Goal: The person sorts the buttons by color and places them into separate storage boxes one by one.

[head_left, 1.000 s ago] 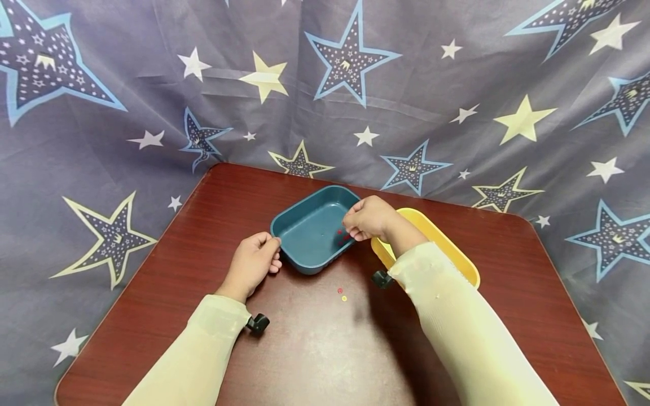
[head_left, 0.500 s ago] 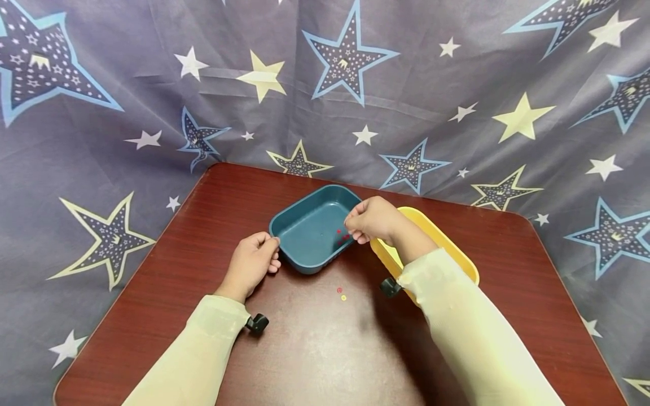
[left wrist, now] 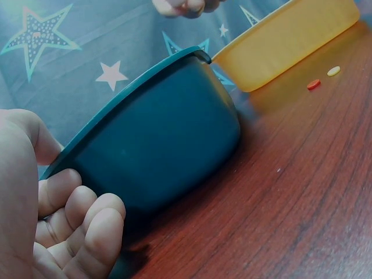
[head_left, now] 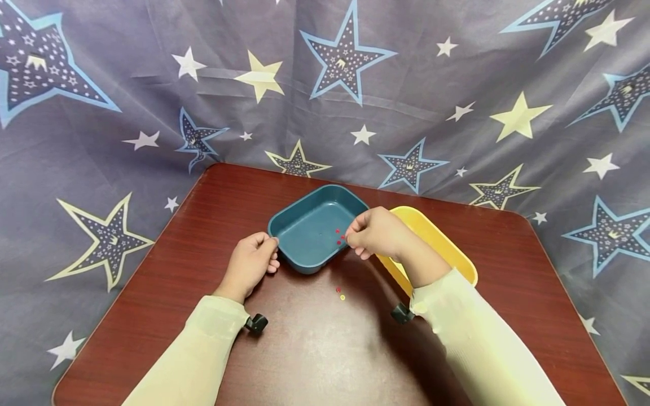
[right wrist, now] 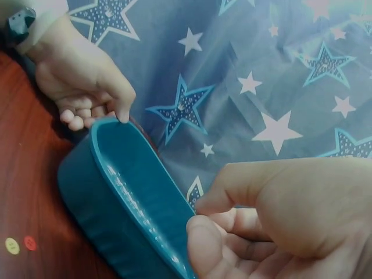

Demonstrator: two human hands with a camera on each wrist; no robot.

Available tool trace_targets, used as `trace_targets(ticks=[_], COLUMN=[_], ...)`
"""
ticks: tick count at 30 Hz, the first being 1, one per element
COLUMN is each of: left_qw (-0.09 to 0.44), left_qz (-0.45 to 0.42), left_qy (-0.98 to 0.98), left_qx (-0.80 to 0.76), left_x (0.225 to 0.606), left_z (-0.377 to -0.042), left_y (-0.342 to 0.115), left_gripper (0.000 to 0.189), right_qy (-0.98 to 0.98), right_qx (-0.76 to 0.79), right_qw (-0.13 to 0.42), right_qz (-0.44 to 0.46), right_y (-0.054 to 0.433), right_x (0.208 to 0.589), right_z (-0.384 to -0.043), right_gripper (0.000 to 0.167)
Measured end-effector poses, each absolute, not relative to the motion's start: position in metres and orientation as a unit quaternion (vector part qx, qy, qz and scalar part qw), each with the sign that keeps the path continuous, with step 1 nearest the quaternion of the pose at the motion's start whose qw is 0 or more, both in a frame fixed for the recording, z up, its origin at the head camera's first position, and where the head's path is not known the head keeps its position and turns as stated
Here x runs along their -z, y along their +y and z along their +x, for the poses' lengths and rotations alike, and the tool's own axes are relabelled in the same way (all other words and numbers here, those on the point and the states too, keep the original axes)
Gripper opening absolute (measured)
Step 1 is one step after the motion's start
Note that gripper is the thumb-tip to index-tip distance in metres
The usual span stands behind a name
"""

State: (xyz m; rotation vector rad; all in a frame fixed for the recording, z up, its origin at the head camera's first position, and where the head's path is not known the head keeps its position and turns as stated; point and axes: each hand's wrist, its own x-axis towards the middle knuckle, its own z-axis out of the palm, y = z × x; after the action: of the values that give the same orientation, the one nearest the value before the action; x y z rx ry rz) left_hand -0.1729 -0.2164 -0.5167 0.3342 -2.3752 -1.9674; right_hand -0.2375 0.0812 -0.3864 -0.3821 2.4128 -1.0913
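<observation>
A teal plastic bin [head_left: 310, 228] stands on the table with several small red buttons [head_left: 339, 242] inside, near its right side. My left hand [head_left: 249, 262] pinches the bin's left rim, thumb over the edge and fingers curled against the outer wall. My right hand [head_left: 378, 234] hovers at the bin's right rim, its thumb and fingertips brought together. In the right wrist view, nothing shows between the right fingertips [right wrist: 203, 224]. A red button [head_left: 338, 290] and a yellow button [head_left: 342, 297] lie side by side on the table in front of the bin.
A yellow bin [head_left: 442, 242] stands to the right, partly behind my right hand and forearm. Below the bins stretches the brown wooden table [head_left: 304, 349]. A star-printed cloth [head_left: 284, 101] hangs along its back and sides.
My right hand has drawn back slightly toward me and down from over the teal bin. A red spot seen at its fingertips one second ago no longer shows there. My left hand keeps its hold.
</observation>
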Motion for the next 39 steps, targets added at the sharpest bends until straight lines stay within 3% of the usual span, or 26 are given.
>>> trace_targets(ticks=[16, 25, 31, 39], left_qw=[0.023, 0.024, 0.022, 0.019], left_qz=[0.111, 0.114, 0.111, 0.111], left_qy=[-0.765, -0.768, -0.767, -0.767], left_qx=[0.634, 0.63, 0.632, 0.632], left_x=[0.516, 0.517, 0.516, 0.516], left_z=[-0.173, -0.173, -0.173, -0.171], left_y=[-0.216, -0.217, -0.216, -0.217], left_gripper=[0.034, 0.034, 0.035, 0.036], right_qy=[0.891, 0.896, 0.907, 0.906], right_qx=[0.354, 0.337, 0.317, 0.331], right_qw=[0.224, 0.229, 0.203, 0.189], right_qz=[-0.175, -0.178, -0.189, -0.186], right_y=[0.094, 0.092, 0.091, 0.092], right_x=[0.405, 0.43, 0.447, 0.463], right_z=[-0.193, -0.175, -0.166, -0.16], right_gripper=[0.002, 0.006, 0.015, 0.014])
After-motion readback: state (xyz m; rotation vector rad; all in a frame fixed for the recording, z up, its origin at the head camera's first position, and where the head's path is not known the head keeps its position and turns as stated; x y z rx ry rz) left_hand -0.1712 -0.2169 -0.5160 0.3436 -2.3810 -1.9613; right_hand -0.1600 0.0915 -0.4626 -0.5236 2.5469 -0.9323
